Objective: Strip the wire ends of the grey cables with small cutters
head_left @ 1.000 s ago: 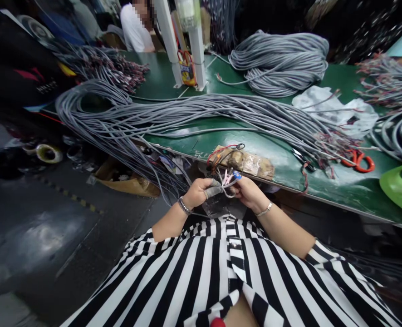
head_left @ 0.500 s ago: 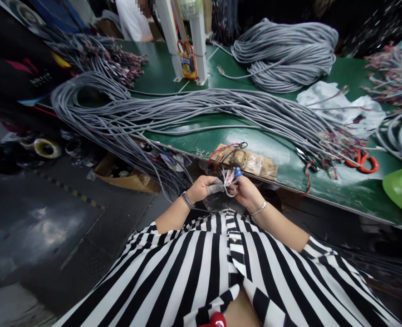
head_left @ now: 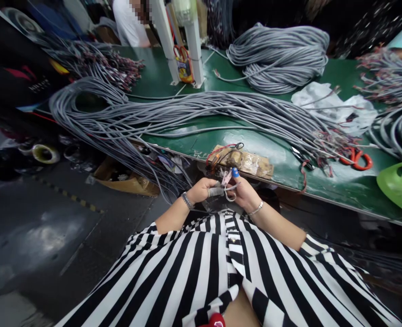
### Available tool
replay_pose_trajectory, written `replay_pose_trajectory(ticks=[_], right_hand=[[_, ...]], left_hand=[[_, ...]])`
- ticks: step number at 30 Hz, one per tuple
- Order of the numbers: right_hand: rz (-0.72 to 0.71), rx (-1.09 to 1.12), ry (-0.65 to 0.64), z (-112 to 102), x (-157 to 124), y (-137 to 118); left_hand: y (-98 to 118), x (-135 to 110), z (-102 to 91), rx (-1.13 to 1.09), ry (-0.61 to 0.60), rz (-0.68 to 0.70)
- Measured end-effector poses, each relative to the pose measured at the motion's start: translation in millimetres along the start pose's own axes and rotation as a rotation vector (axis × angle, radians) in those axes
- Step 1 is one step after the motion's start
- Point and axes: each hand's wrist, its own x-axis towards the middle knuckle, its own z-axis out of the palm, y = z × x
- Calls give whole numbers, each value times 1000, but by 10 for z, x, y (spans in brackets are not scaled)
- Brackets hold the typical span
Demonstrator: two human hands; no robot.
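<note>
Thin grey cable (head_left: 232, 187) held between left hand (head_left: 202, 190) and right hand (head_left: 246, 193), roughly level. Short pale pinkish wires (head_left: 226, 177) bunch at it, pointing up and away from the person. A pale strand (head_left: 230, 200) curves into a small loop below; finer detail too small to tell.

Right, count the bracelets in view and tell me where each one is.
2. One bracelet is worn just behind the left hand, the other bracelet just behind the right hand. More may be hidden.
</note>
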Motion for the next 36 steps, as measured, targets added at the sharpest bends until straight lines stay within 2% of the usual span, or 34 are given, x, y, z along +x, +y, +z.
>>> replay_pose_trajectory(ticks=[4,8,10,12,17,22,27,32,36], right_hand=[[42,30,8,-76,-33,17],[80,36,27,-178,-77,20],[97,17,35,-222,-96,24],[110,-16,15,-253,-112,27],[137,-96,-97,-234,-133,-39],[74,-173,-68,-84,-111,-178],[-18,-233,-8,-20,-104,-176],[-188,-241,107,-52,-113,-44],[-184,-198,115,-86,-46,44]], left_hand=[[48,-86,4,-44,-36,-3],[105,-249,46,-43,-169,-26],[131,-351,80,-2,-255,5],[147,-447,106,53,-280,55],[148,-553,73,54,-49,47],[140,-436,-30,43,74,49],[32,-237,-89,4,128,76],[-96,-101,-69,-29,94,84],[-100,-60,-32,-55,70,60]])
